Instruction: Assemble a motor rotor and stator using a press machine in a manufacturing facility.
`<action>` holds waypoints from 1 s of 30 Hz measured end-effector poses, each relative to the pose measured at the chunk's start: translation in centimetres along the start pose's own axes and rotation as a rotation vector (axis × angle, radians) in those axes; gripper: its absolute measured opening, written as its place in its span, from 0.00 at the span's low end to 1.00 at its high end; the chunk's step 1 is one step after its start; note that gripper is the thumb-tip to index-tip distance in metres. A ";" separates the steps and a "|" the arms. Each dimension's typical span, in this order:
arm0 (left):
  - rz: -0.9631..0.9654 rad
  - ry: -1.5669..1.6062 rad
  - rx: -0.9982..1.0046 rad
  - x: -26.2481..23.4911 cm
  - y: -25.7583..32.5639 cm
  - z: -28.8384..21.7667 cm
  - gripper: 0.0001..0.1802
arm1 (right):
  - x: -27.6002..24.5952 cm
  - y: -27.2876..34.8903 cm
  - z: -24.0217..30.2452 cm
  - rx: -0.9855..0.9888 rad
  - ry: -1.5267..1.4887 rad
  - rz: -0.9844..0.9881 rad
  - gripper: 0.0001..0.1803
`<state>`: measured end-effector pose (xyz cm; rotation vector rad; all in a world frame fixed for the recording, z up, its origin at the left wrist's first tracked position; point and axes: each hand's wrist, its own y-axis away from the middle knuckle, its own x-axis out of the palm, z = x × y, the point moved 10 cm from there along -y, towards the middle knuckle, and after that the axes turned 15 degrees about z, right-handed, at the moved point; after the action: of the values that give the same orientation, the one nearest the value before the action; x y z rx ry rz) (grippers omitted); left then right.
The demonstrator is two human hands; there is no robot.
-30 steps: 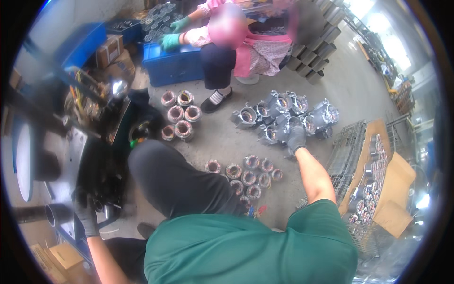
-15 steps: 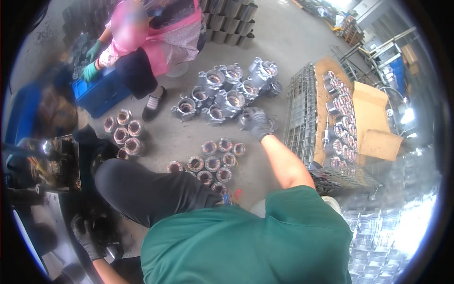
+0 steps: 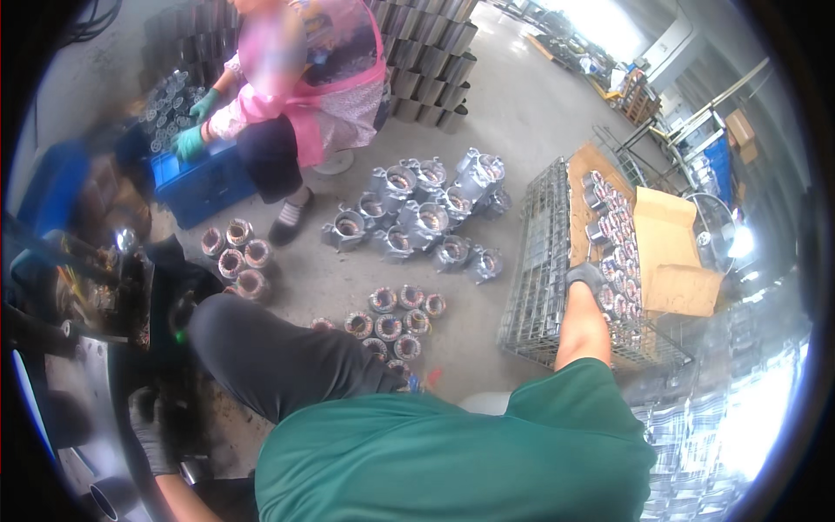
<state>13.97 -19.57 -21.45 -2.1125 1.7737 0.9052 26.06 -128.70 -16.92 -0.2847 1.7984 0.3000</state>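
Note:
My right hand (image 3: 587,277), in a grey glove, reaches over the wire cage (image 3: 531,287) on the right. Its fingers are curled around the near end of a thin metal rod (image 3: 591,250), beside rows of copper-wound stators (image 3: 619,252) in the cage. At the lower left, my left hand (image 3: 151,431), also gloved, rests at the dark edge of a machine (image 3: 109,383); its fingers are too dark to make out. On the floor ahead stand several silver motor housings (image 3: 429,217) with windings inside. Nearer my leg sit loose stators (image 3: 388,326).
A co-worker in pink with green gloves (image 3: 190,142) sits over a blue crate (image 3: 204,187) at the far left. More stators (image 3: 232,261) stand near the co-worker's foot. Metal sleeves (image 3: 426,70) are stacked behind. A cardboard sheet (image 3: 665,226) leans at the cage's right.
My right hand has left a motor housing at the near right of the housing group and moved right to the rod in the cage. My left hand has barely moved.

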 end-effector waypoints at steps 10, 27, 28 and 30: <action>-0.060 -0.053 0.084 -0.8 1.4 -1.8 0.14 | 5.6 -5.3 2.2 -0.095 -0.553 0.144 0.26; -0.478 0.508 0.327 -9.7 8.9 -5.7 0.19 | -8.7 83.3 25.5 -1.799 -0.180 2.306 0.45; -0.490 0.674 0.364 -9.9 9.8 -5.1 0.21 | -7.8 86.4 25.5 -1.762 -0.144 2.382 0.45; -0.521 0.937 0.424 -10.5 11.6 -4.3 0.26 | -6.5 92.9 24.0 -1.669 0.104 2.588 0.45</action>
<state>3.48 -16.27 -9.48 -2.6417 1.3541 -0.6430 17.10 -33.09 -11.40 -0.8947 -0.2168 -2.6157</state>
